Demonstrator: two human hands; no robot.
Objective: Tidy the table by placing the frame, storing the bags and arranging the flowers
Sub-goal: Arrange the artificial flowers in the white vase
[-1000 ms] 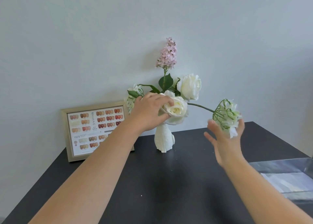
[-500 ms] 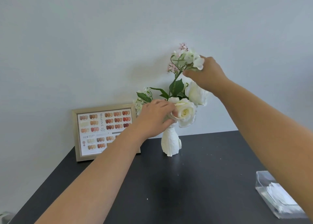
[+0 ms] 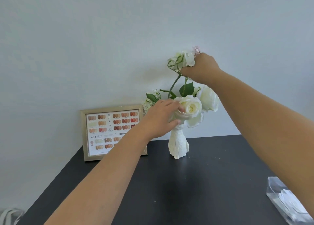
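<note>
Forearms fill the lower frame, both reaching up toward centre. At lower right edge a clear plastic box w/ white folded contents [image 3: 287, 202] is seen on the matte black table [image 3: 169, 187], partly hidden by the right arm; whether these are the bags cannot be told.

Mid-frame, the white textured ceramic vase [image 3: 178, 145] stands upright near the wall. The left hand [image 3: 161, 119] is curled around the bunch just above the vase mouth, thumb and fingers closed beside the cream-white rose [image 3: 191, 108], steadying stems. Left of centre, the gold-edged picture frame w/ nail-colour chart [image 3: 113, 133] is stood upright near the wall, just beside the vase, so that step looks done.

Upper right of centre, the right hand [image 3: 201, 68] is closed on the small white blossom spray w/ green tendrils [image 3: 181, 60], its thin green stem [image 3: 174, 85] curving down into the bunch. A pale pink flower sprig [image 3: 196, 49] peeks out behind the knuckles.

Step in hand, judged: arranging flowers. To do it well, the stem should be bent gently, not tugged, while the vase neck is held firm; the narrow vase looks easily tipped.
</note>
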